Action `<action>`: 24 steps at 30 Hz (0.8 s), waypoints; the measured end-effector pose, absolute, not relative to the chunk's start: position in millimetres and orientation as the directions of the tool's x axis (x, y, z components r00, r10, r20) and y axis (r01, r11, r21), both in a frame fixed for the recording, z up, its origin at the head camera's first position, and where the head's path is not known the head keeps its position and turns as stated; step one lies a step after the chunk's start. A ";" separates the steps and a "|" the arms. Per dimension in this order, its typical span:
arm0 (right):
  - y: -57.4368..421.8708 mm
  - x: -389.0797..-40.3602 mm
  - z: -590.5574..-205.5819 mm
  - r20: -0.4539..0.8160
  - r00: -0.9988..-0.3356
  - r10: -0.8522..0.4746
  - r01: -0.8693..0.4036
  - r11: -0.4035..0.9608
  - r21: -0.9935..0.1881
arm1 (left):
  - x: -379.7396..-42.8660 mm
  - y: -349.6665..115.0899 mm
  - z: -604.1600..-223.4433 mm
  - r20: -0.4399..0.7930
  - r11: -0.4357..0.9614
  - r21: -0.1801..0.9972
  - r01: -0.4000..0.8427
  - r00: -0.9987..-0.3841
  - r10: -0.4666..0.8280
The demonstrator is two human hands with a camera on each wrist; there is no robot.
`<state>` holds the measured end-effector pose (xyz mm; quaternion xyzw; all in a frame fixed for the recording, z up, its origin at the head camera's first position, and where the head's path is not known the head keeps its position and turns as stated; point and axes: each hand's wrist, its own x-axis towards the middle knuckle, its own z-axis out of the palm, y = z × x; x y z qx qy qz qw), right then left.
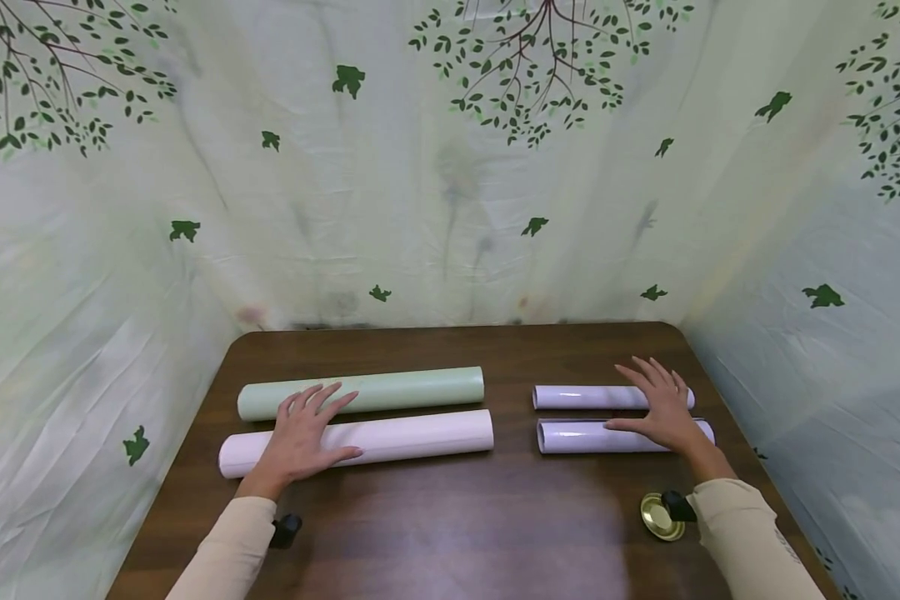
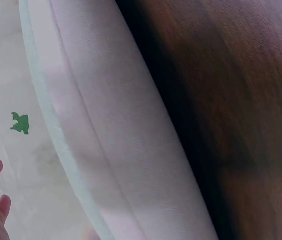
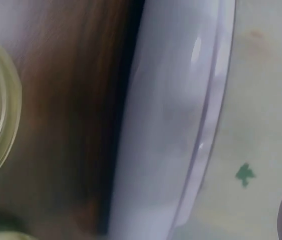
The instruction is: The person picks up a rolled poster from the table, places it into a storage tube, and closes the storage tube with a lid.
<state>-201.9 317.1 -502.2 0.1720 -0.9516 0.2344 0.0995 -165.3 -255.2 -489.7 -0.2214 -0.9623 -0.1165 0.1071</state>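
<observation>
On the left of the table lie two long rolls, a pale green one (image 1: 412, 387) behind and a pale pink one (image 1: 420, 437) in front. My left hand (image 1: 300, 437) is over the pink roll with its fingers spread toward the green one; whether it touches either cannot be told. To the right lie two shorter, shiny lavender rolls, one behind (image 1: 585, 397) and one in front (image 1: 573, 436). Above them my right hand (image 1: 663, 412) has its fingers spread, thumb over the front roll. The left wrist view shows the pink roll (image 2: 115, 110) close up.
A round gold lid-like dish (image 1: 656, 521) sits under the right wrist on the brown wooden table (image 1: 457, 533). Part of a second gold rim (image 3: 8, 235) shows in the right wrist view. Leaf-printed cloth (image 1: 450, 183) hangs behind the table and along its sides.
</observation>
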 end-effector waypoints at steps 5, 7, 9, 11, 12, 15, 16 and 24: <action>333.7 -195.6 -508.4 0.278 -0.926 -0.255 -0.358 0.829 -0.430 | -166.2 -260.2 -495.8 0.261 0.863 0.198 0.465 -0.873 0.411; 340.0 -193.3 -510.9 0.281 -0.928 -0.245 -0.352 0.825 -0.441 | -165.8 -261.9 -498.9 0.285 0.856 0.207 0.474 -0.866 0.411; 345.7 -191.9 -513.3 0.286 -0.928 -0.240 -0.351 0.821 -0.451 | -165.0 -263.3 -501.9 0.307 0.850 0.219 0.479 -0.861 0.406; 350.3 -191.4 -515.7 0.298 -0.924 -0.239 -0.357 0.817 -0.452 | -163.5 -264.2 -504.2 0.321 0.845 0.232 0.481 -0.858 0.401; 352.2 -191.4 -517.0 0.303 -0.923 -0.238 -0.359 0.817 -0.451 | -162.8 -264.7 -505.4 0.326 0.846 0.235 0.479 -0.859 0.396; 357.3 -191.4 -520.7 0.301 -0.924 -0.235 -0.353 0.824 -0.443 | -161.2 -266.6 -509.1 0.339 0.847 0.242 0.473 -0.859 0.383; 358.7 -191.1 -521.8 0.297 -0.927 -0.231 -0.347 0.829 -0.438 | -160.8 -267.4 -510.4 0.343 0.847 0.241 0.473 -0.858 0.382; 366.9 -184.9 -530.5 0.202 -0.958 -0.201 -0.271 0.864 -0.424 | -165.2 -269.5 -519.2 0.347 0.842 0.224 0.491 -0.848 0.402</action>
